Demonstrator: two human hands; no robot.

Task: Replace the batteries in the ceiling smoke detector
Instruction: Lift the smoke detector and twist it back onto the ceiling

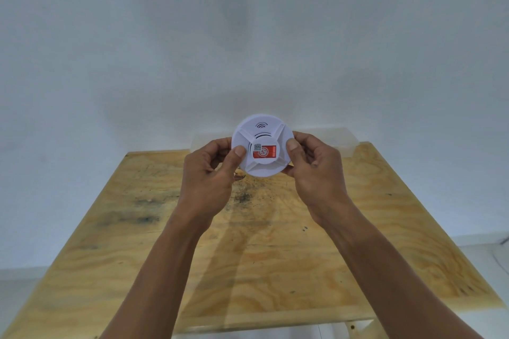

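Observation:
A round white smoke detector (263, 129) is held up in front of me, above the far part of a wooden table. Its face points toward me and carries a red sticker with a small QR code (264, 151) in the middle. My left hand (213, 173) grips its left rim, thumb pressed on the face. On the right rim sits my right hand (314, 170), its thumb on the front and its fingers behind. No batteries are visible.
The plywood table (248, 250) is stained with dark marks and stands against a plain white wall (248, 36). A clear plastic box (338, 140) sits at the table's far edge behind the detector. A pale floor shows at both sides.

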